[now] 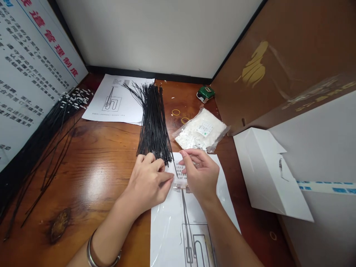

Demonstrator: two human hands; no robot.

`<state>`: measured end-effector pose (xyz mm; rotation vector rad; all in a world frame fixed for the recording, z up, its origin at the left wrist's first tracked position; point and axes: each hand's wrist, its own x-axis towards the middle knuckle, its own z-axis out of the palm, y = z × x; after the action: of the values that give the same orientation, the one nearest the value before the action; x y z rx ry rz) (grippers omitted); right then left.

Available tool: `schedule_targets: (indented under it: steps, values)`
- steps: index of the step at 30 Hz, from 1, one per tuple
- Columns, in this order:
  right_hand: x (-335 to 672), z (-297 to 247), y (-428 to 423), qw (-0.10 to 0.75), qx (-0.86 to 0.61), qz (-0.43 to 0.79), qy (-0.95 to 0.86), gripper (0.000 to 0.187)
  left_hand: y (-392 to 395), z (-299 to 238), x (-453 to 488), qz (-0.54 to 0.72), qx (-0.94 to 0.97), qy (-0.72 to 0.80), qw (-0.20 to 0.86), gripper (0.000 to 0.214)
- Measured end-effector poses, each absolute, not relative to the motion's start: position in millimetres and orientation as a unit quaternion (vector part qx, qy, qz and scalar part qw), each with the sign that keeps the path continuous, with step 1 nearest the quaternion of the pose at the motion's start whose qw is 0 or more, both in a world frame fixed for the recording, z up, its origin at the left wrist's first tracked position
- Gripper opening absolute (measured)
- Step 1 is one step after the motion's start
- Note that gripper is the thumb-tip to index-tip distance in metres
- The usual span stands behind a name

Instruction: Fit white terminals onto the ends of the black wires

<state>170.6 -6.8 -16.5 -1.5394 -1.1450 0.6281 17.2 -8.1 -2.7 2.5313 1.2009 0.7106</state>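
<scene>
My left hand [148, 178] rests on the wooden table [91, 167] with its fingers pinched together at the near end of a bundle of thin black wires [153, 122]. My right hand [199, 174] is curled beside it, fingertips pinching a small pale piece I cannot name over a printed drawing sheet [178, 230]. A single black wire [185, 215] runs down that sheet from between the two hands. Both hands nearly touch each other.
A clear bag of small white parts [200, 130] lies right of the bundle. A second printed sheet [116, 97] lies at the back. More black wires with white ends [52, 129] lean at the left by a poster. A white box [267, 174], green tape dispenser [205, 92] and cardboard stand right.
</scene>
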Motion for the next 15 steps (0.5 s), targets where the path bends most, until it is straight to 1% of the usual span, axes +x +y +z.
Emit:
schedule_targets:
  steps: [4, 9, 11, 15]
  values:
    - [169.2, -18.0, -6.8, 0.511, -0.663, 0.254, -0.485, 0.016, -8.9, -1.5, 20.1, 0.205, 0.881, 0.408, 0.123, 0.021]
    - [168.4, -18.2, -7.3, 0.514, -0.66, 0.27, -0.476, 0.016, -10.9, -2.5, 22.6, 0.178, 0.885, 0.413, 0.121, 0.022]
    - [167.1, -16.8, -8.0, 0.525, -0.655, 0.278, -0.467, 0.015, -11.4, -3.0, 22.5, 0.181, 0.886, 0.413, 0.112, 0.024]
    - [162.7, -12.6, -10.8, 0.57, -0.659, 0.251, -0.422, 0.014, -11.2, -3.0, 21.8, 0.2, 0.88, 0.42, 0.094, 0.024]
